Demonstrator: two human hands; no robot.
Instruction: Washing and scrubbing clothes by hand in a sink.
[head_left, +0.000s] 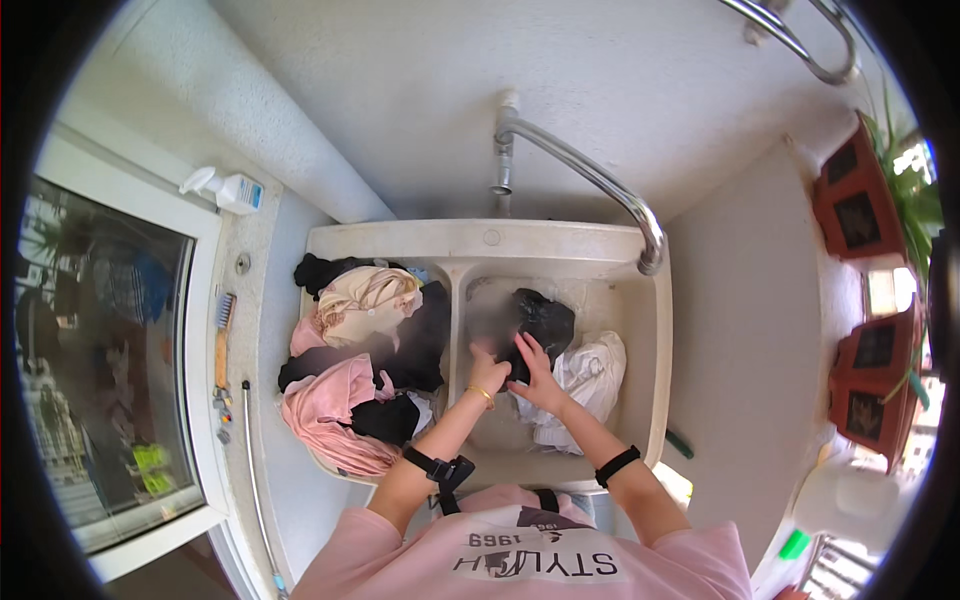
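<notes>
Over the right basin of a double laundry sink (660, 360), my left hand (490, 371) has its fingers curled at the near edge of a wet black garment (546, 322). A blur in the picture partly hides its fingertips. My right hand (538, 375) lies with fingers spread on the same black cloth. Beside it on the right, a white garment (596, 367) lies bunched in the basin. The left basin holds a heap of clothes: a cream patterned cloth (367, 300), a pink garment (330, 412) and black pieces (424, 337).
A chrome faucet (592, 172) arches over the sink's back right. On the left ledge lie a pump bottle (238, 193) and a wooden-handled brush (223, 337). A thin pole (255, 465) leans beside them. Planters (862, 202) line the right wall.
</notes>
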